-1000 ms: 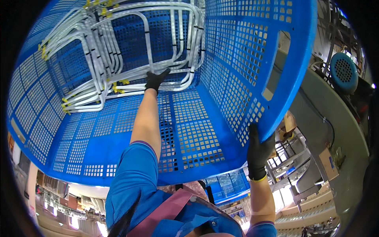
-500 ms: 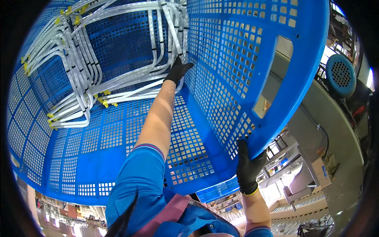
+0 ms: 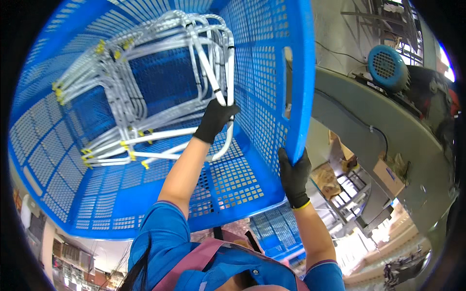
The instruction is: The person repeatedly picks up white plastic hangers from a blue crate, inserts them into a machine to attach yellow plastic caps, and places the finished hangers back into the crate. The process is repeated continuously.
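Observation:
Inside a big blue plastic crate (image 3: pixel 302 97) with latticed walls lies a pile of bent white tube frames (image 3: pixel 131 92). They carry black bands and yellow end caps. My left hand (image 3: pixel 213 121), in a black glove, is closed around a white tube frame (image 3: pixel 204 54) at the pile's right side, near the crate's right wall. Whether it grips one tube or two cannot be made out. My right hand (image 3: pixel 295 179), also black-gloved, grips the lower end of the crate's right rim, thumb on the inner side and fingers outside.
To the right runs a grey curved machine body (image 3: pixel 354 106) with a blue motor (image 3: pixel 387 68) on top. A cardboard piece (image 3: pixel 388 175) hangs on its side. Another blue crate (image 3: pixel 276 230) stands below, near my body. Shelving shows at lower left.
My left hand has drawn the held tube frame toward me, apart from the pile's near edge. The crate's right rim, with my right hand on it, has shifted left in view.

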A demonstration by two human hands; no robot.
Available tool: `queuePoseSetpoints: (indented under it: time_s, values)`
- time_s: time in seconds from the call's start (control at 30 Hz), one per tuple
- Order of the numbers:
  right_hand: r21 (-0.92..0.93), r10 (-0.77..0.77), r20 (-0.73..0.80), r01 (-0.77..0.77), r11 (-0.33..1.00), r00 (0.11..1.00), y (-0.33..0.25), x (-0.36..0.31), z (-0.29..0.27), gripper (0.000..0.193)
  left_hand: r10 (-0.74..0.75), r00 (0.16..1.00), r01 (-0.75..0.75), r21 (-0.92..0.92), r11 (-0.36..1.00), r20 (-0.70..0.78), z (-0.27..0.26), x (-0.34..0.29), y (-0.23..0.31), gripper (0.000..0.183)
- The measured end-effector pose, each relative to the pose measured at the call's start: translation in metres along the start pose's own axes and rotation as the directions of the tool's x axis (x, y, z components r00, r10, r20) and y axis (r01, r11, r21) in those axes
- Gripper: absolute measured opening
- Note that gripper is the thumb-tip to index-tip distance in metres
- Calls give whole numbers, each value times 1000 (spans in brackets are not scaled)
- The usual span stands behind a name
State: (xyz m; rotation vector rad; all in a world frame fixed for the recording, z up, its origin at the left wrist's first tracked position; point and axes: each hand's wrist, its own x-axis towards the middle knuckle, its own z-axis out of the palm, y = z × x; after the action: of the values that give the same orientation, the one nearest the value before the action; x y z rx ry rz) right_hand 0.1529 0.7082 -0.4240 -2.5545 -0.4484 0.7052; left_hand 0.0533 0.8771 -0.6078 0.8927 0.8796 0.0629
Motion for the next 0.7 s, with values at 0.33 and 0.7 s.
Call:
queuePoseSetpoints:
  time_s: [0.33,0.7]
  values:
    - [-243,-192,-82,167,956,978,8,7,9,39,146,963,-88,-246,965,227,-18,-249,260,61]
    - [67,-413,12,412,909,910,0,-7,-11,63,300,954,-299,-228,927,-29,138,-458,276,77]
